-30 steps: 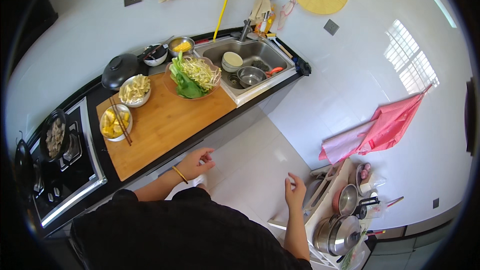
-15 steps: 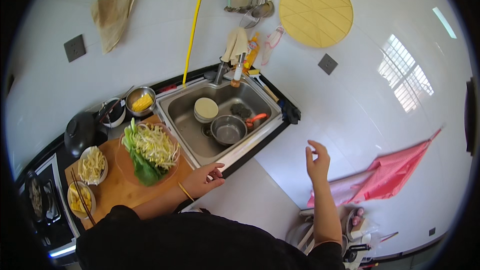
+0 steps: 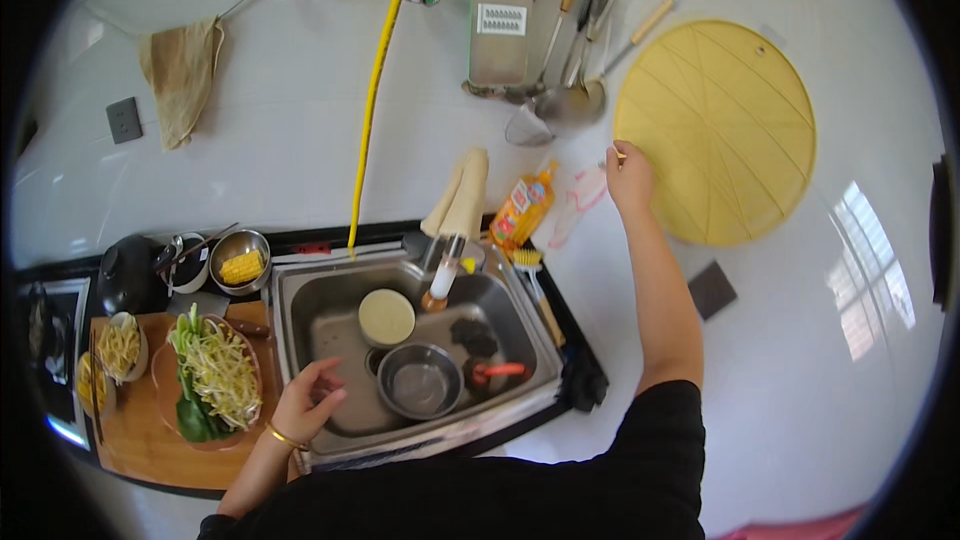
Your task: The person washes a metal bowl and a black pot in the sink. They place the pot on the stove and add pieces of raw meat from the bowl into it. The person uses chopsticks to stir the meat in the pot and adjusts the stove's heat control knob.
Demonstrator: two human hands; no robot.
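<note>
Up at the wall, my right hand (image 3: 628,178) reaches to the left edge of a round yellow mat (image 3: 715,130). Its fingers are pinched together; a small yellowish bit shows at the tips, too small to name. Just left of it hangs a white cloth with pink trim (image 3: 578,202). Over the near left corner of the steel sink (image 3: 335,415) is my left hand (image 3: 308,402), holding nothing, its fingers apart. Close to it in the sink stand a metal pot (image 3: 420,382), a pale bowl (image 3: 387,318), a dark scrubber (image 3: 474,337) and an orange-handled tool (image 3: 498,370).
Left of the sink, a wooden board (image 3: 130,440) bears a plate of greens and sprouts (image 3: 225,380) and two small bowls. Behind stands a bowl of corn (image 3: 241,265). A grater (image 3: 502,40) and several ladles hang above. A detergent bottle (image 3: 522,208) stands near the faucet.
My right hand has risen to the wall beside the yellow mat, and its fingers have closed. My left hand has moved over the sink's edge. The view has shifted up and turned.
</note>
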